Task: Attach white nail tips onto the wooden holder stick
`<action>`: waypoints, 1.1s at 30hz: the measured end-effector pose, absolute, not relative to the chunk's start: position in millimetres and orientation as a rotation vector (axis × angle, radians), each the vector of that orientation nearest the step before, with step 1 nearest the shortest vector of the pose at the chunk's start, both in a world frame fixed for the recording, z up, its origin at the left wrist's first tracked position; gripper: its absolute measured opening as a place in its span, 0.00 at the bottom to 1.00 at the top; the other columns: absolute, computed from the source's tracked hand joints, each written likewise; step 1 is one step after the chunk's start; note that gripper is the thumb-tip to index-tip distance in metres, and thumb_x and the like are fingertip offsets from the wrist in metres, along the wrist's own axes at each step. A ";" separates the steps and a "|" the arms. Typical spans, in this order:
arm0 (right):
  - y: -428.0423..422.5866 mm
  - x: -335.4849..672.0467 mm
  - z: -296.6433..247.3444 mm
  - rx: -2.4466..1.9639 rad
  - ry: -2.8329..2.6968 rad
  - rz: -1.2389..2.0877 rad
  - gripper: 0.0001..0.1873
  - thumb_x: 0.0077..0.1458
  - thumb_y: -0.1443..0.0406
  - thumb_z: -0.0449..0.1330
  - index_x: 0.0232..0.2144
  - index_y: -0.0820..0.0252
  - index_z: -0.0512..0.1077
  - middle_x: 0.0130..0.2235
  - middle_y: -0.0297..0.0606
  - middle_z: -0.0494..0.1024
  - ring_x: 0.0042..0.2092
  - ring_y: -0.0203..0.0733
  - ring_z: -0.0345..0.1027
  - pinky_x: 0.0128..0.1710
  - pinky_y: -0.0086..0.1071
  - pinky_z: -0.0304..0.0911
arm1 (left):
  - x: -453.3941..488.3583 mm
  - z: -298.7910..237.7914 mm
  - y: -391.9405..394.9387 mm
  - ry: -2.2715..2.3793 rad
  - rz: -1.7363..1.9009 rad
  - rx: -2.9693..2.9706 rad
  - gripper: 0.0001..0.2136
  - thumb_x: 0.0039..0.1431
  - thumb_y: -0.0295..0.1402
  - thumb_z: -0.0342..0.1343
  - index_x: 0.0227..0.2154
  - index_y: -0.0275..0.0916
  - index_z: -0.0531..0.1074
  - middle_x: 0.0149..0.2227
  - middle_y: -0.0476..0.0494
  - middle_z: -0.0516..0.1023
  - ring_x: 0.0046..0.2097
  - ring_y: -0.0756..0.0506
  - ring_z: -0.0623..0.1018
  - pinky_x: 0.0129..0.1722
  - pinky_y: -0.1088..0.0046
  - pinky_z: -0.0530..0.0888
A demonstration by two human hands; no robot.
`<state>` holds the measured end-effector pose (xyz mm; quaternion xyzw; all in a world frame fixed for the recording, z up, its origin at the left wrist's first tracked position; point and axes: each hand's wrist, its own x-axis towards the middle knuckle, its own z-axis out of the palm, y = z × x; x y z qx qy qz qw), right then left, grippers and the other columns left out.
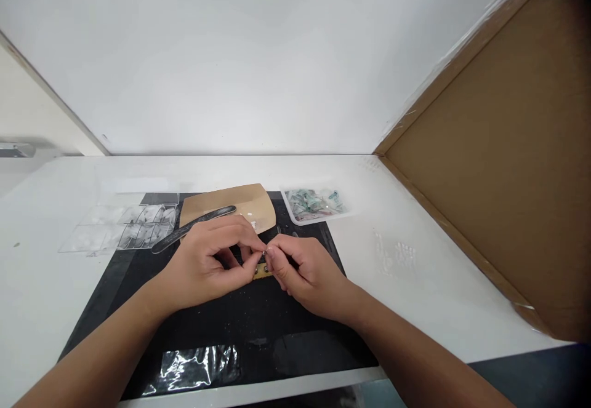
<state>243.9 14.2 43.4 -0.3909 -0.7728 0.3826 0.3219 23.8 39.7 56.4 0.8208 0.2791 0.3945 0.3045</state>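
The left hand (210, 260) and the right hand (307, 272) meet above a matt black work mat (221, 328), each with thumb and forefinger drawn into a close pinch at a tiny dark, metallic-looking piece (264, 253). That piece sits right between the two sets of fingertips, just above a short yellow strip with small round studs (261, 274); it is too small and too covered to tell its shape, or which hand bears more of it. Fine work like this probably goes best with light, even pressure from both pinches, since a hard squeeze could make so small a piece slip away. Keeping the wrists low should steady the fingertips, and working over the dark mat should make a dropped piece easier to find. The slim, curved black stick (194, 228) beside the left hand partly overlaps a tan paper sheet (221, 202), so elbow room there seems worth minding.
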 end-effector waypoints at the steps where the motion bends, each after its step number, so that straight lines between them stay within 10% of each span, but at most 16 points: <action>1: 14.0 243.4 42.6 -1.026 -2.052 0.936 0.18 0.75 0.61 0.50 0.30 0.57 0.68 0.22 0.27 0.71 0.25 0.33 0.65 0.31 0.29 0.56 | 24.0 57.2 39.5 0.742 1.047 2.183 0.10 0.59 0.19 0.62 0.39 0.38 0.81 0.34 0.44 0.81 0.34 0.50 0.79 0.19 0.85 0.72; 24: 14.0 242.2 39.7 -1.044 -2.155 0.669 0.16 0.74 0.63 0.51 0.32 0.58 0.69 0.28 0.30 0.73 0.29 0.34 0.65 0.31 0.29 0.55 | 16.9 58.7 43.4 0.762 0.935 2.207 0.10 0.64 0.22 0.61 0.43 0.42 0.82 0.37 0.46 0.82 0.36 0.52 0.79 0.20 0.90 0.72; 33: 11.6 237.4 27.2 -0.992 -2.269 0.012 0.17 0.75 0.67 0.50 0.33 0.61 0.72 0.29 0.34 0.76 0.30 0.39 0.61 0.35 0.36 0.54 | 19.4 59.4 39.7 0.838 0.951 2.170 0.10 0.61 0.21 0.60 0.41 0.41 0.82 0.38 0.47 0.82 0.33 0.53 0.78 0.18 0.89 0.71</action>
